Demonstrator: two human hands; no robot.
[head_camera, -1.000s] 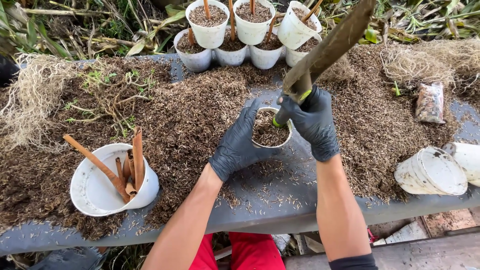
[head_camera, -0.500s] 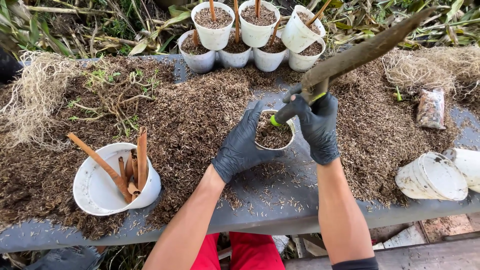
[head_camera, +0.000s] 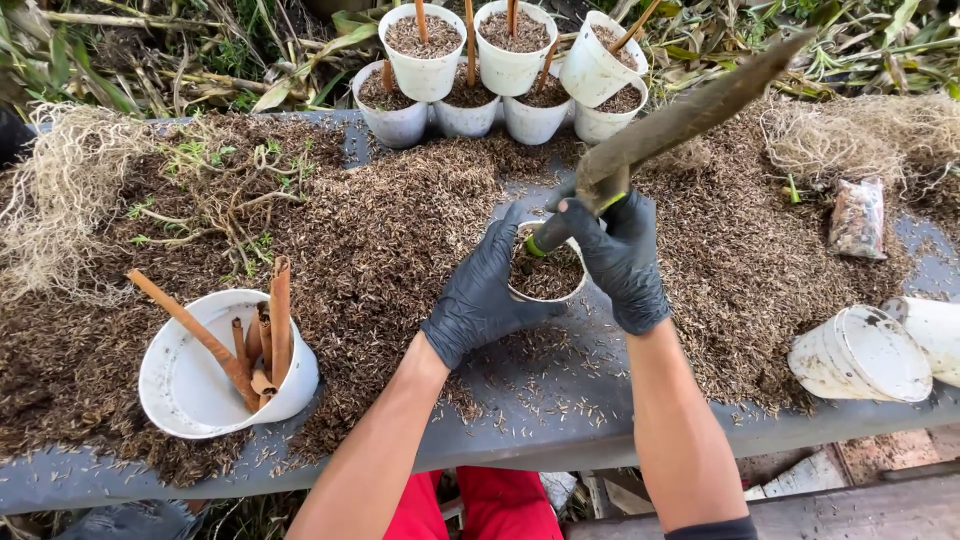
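My left hand (head_camera: 482, 292), in a black glove, wraps the left side of a small white cup (head_camera: 545, 275) filled with brown husk. My right hand (head_camera: 622, 256), also gloved in black, grips a long thick brown cutting (head_camera: 690, 115) near its green lower end. The green tip rests at the cup's rim, and the cutting slants up to the right. The cup stands on the grey table (head_camera: 560, 420).
Several white cups of husk with sticks (head_camera: 505, 65) cluster at the back. A white bowl of brown cuttings (head_camera: 215, 365) lies at front left. Stacked empty cups (head_camera: 865, 355) lie on their sides at right. Loose husk (head_camera: 400, 215) covers the table; tangled roots (head_camera: 55, 195) at left.
The cutting in my right hand has tilted lower, leaning further to the right. My left hand stays on the cup.
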